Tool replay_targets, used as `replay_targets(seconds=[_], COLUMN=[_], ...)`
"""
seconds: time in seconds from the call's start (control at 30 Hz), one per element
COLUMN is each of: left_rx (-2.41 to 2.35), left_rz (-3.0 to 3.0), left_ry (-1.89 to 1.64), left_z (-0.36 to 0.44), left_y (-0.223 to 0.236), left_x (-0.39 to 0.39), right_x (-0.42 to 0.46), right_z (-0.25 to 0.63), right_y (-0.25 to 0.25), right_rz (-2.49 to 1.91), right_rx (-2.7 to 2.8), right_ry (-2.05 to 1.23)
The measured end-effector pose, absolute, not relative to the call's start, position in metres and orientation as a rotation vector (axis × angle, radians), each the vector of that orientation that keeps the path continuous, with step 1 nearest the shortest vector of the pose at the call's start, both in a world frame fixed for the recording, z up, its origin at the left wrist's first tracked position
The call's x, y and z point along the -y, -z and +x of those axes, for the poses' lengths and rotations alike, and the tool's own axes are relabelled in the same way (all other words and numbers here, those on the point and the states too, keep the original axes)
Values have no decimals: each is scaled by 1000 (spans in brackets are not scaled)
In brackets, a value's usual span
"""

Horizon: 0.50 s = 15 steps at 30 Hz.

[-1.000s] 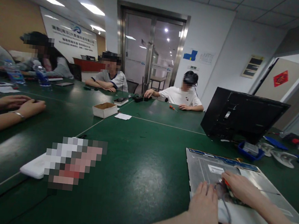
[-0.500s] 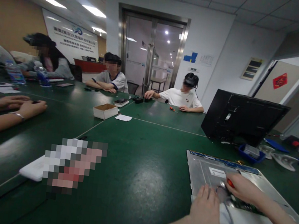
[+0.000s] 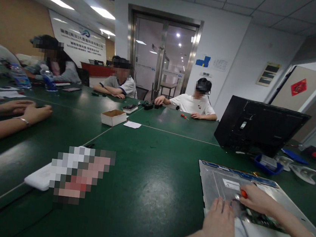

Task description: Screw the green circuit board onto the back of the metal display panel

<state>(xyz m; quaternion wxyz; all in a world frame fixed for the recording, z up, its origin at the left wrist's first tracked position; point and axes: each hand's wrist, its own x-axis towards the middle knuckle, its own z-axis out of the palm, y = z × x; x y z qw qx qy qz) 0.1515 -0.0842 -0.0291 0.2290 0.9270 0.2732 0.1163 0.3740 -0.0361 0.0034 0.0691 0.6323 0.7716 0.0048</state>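
A flat silver display panel (image 3: 213, 182) lies on the green table at the right, its back up, with a green circuit board (image 3: 263, 218) along its middle. My right hand (image 3: 259, 201) is closed around the orange-red handle of a screwdriver (image 3: 244, 194) over the panel; the tip is hidden or too blurred to see. My left hand (image 3: 219, 232) rests on the panel's near-left part, fingers stretched out and thumb apart. A grey cable (image 3: 244, 229) runs beside this hand, across the panel toward the board.
Behind the panel stands a black monitor housing (image 3: 257, 124), with a blue tray (image 3: 268, 165) and white curved parts (image 3: 304, 174) nearby. A white box (image 3: 114, 117) sits mid-table. Another person's hands (image 3: 30, 111) rest at the left. Across the table, a person (image 3: 196, 104) sits near an orange screwdriver.
The whole view has shifted slightly, with things a little farther right in the picture. Both hands keep nearly the same place on the panel.
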Motion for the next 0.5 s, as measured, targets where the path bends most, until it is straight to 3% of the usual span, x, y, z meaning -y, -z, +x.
replay_targets(seconds=[0.33,0.5], left_rx=[-750,-754], left_rz=[2591,2604], left_ry=[-360,-352], left_z=[158,176], left_y=[37,41], left_x=[84,78], right_x=[55,80], right_z=[379,399], right_y=[-4,-7], right_rz=[2030,2152], right_rx=[-2409,-2431], right_ry=[15,247])
